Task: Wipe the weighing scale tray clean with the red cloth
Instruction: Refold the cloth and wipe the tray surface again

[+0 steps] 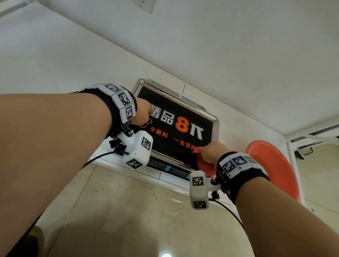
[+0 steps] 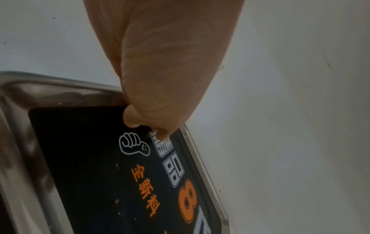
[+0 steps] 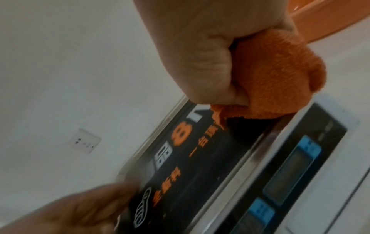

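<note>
The weighing scale's steel tray carries a black sticker with white and orange print. My left hand rests at the tray's far left corner. In the left wrist view its fingertips touch the sticker just inside the rim. A few pale specks lie on the sticker. My right hand grips the bunched red cloth at the tray's near right corner. The right wrist view shows the cloth pressed on the tray's near rim.
The scale's front panel with blue-framed displays faces me at the white counter's edge. An orange basin stands right of the scale, close to my right wrist. A wall with a socket rises behind. Tiled floor lies below.
</note>
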